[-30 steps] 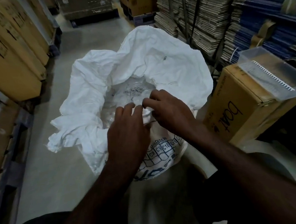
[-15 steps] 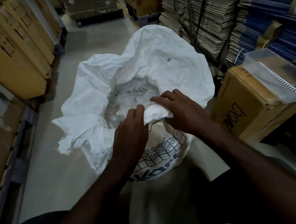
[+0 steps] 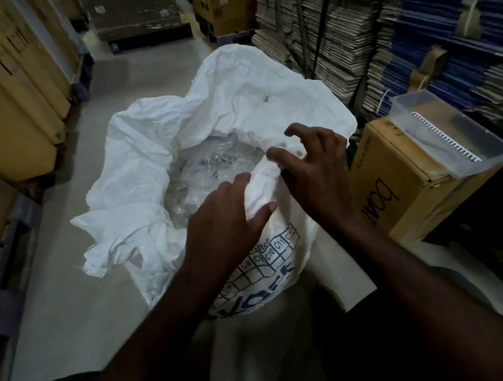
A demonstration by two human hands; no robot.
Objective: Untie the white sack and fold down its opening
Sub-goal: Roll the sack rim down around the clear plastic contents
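White woven fabric is bunched at the near rim of the sack [image 3: 232,108], which stands open on the floor [image 3: 71,277] in the aisle, just left of a brown box [image 3: 399,192]. That rolled rim is gripped between fingers and thumb of the left hand [image 3: 225,222], while the right hand [image 3: 317,168] is set just beside it, thumb pressed to the fold and fingers curled above. Clear plastic [image 3: 213,169] is seen inside the mouth.

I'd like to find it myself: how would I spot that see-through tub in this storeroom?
Start at the big white sack open on the floor. Just to its right stands a brown carton printed "boat". The clear plastic tub sits on top of it, the only transparent thing among cardboard.
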